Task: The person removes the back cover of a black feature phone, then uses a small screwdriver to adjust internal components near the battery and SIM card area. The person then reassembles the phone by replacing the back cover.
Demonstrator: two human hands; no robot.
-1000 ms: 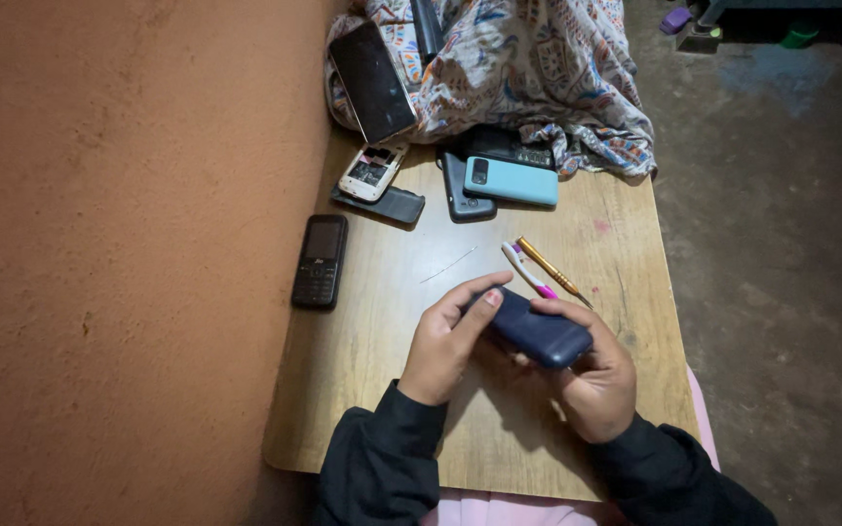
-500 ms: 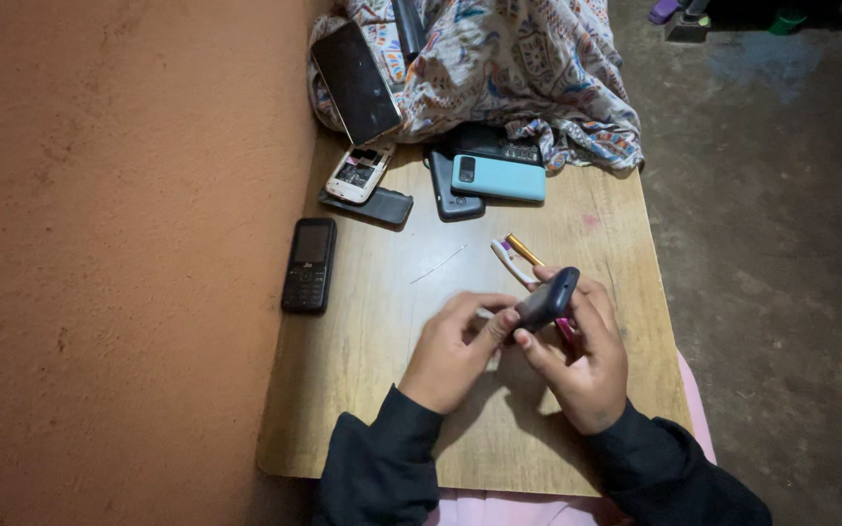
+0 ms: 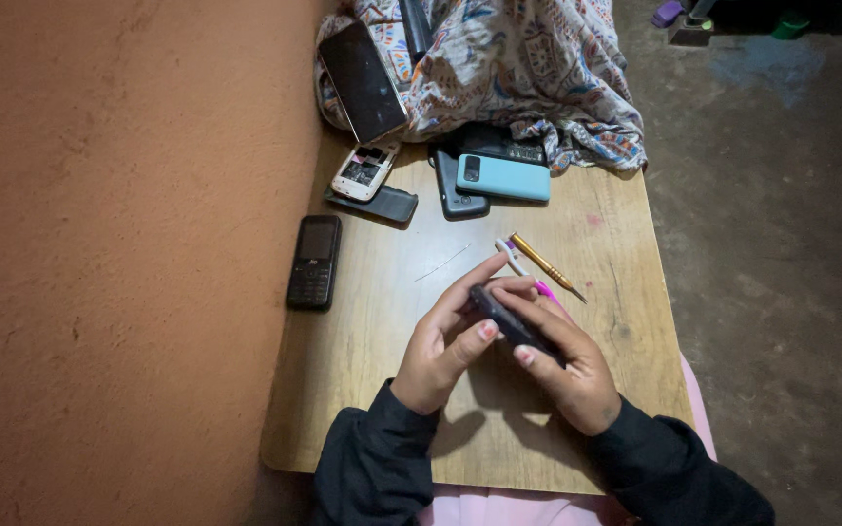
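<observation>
Since half a second ago the dark phone has tipped down from a raised, end-up tilt to lie flatter and edge-on between both hands, low over the counter.

Its upper end points toward ten o'clock and its lower end toward four o'clock. Fingers of the left hand are clamped on it: the thumb presses along the near edge from seven o'clock, while the longer fingers reach over the top end at eleven o'clock. Fingers of the right hand are closed around the lower half, wrapping it from the three o'clock side, so much of the body is hidden. Both hands hold it above the middle of the counter, slightly toward the right edge.

Counted on the counter: one black keypad phone at nine o'clock from the hands, well apart; one opened white handset and one dark flat phone just below it, touching, at eleven o'clock; one dark smartphone with one light blue smartphone lying across it at twelve o'clock. One large black-screened phone leans on the patterned cloth at the far end. Two slim tools lie just beyond the hands at one o'clock: one gold screwdriver and one pink-and-white tool, side by side.
</observation>
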